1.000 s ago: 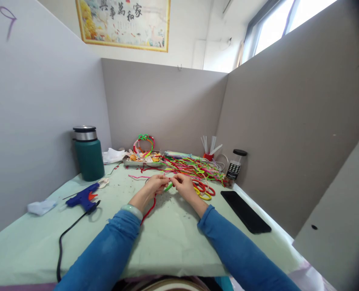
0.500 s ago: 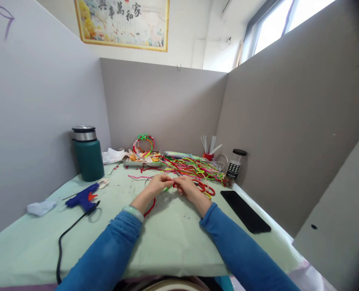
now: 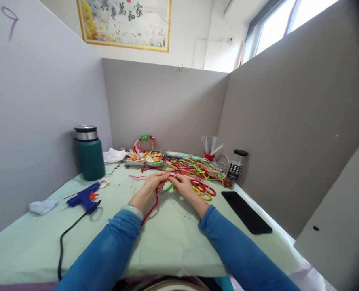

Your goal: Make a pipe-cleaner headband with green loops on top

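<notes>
Fingertips of my left hand (image 3: 154, 184) pinch a red pipe cleaner (image 3: 152, 209), whose long tail hangs below the palm toward the left sleeve. Close against it, my right hand (image 3: 181, 185) is closed at the same red piece, its thumb and forefinger meeting the left fingertips. Fingers hide most of the held part. A short green piece (image 3: 169, 187) shows between the hands; I cannot tell whether it is held. Just right of my right hand are red loop handles (image 3: 210, 190) and yellow loop handles (image 3: 206, 197), apparently of scissors.
Behind the hands lies a heap of coloured pipe cleaners (image 3: 197, 167). A metal tray (image 3: 143, 163) holds small pieces and a decorated hoop (image 3: 144, 141). At left are a blue glue gun (image 3: 84, 199) with its cord and a green bottle (image 3: 90, 159); at right, a phone (image 3: 246, 212) and a jar (image 3: 234, 169).
Both hands have shifted slightly up and left, still together. More of the red tail now hangs beneath the left hand, and the yellow handles show more fully.
</notes>
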`<action>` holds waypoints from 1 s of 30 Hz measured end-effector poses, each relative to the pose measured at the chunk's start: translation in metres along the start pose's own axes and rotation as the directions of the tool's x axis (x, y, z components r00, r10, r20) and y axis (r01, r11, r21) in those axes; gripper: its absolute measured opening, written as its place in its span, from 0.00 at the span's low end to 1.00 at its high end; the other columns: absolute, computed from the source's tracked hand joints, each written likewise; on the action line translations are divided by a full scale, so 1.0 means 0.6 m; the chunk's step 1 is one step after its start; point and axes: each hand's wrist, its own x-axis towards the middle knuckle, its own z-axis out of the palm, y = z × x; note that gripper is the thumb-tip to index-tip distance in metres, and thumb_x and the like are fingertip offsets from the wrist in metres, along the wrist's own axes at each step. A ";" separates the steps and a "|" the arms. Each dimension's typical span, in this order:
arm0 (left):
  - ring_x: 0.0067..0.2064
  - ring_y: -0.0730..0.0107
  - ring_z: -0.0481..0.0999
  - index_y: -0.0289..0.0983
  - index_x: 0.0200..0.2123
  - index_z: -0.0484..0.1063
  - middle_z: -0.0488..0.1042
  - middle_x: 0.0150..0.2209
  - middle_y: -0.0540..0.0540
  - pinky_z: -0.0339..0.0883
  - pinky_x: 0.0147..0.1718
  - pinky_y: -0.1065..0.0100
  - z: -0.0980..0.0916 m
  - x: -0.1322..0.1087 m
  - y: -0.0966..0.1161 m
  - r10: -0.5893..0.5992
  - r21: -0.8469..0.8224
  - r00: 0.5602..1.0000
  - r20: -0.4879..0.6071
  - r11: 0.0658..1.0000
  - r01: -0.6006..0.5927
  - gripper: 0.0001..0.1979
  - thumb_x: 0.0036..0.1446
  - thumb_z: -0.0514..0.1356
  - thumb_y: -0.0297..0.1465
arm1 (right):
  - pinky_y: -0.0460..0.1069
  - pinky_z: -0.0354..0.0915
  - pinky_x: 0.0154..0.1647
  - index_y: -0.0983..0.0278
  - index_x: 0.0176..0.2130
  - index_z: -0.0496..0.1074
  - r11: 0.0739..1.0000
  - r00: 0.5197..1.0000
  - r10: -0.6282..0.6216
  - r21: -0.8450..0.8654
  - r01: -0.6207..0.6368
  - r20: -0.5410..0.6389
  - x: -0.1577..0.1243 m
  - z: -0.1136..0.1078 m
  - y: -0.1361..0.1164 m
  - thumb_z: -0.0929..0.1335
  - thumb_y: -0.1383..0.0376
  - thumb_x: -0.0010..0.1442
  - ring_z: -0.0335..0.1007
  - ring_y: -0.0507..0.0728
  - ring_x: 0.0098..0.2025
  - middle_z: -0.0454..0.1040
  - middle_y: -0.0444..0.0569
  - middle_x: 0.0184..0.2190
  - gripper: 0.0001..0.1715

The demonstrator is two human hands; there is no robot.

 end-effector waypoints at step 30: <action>0.16 0.84 0.47 0.34 0.24 0.69 0.53 0.14 0.57 0.39 0.15 0.74 -0.002 0.005 -0.011 -0.001 0.258 0.988 -0.153 0.965 0.041 0.13 0.39 0.67 0.36 | 0.47 0.59 0.35 0.62 0.40 0.71 0.721 0.897 -0.433 -0.562 0.405 0.090 -0.018 -0.018 -0.022 0.66 0.66 0.56 0.64 0.52 0.32 0.69 0.49 0.38 0.09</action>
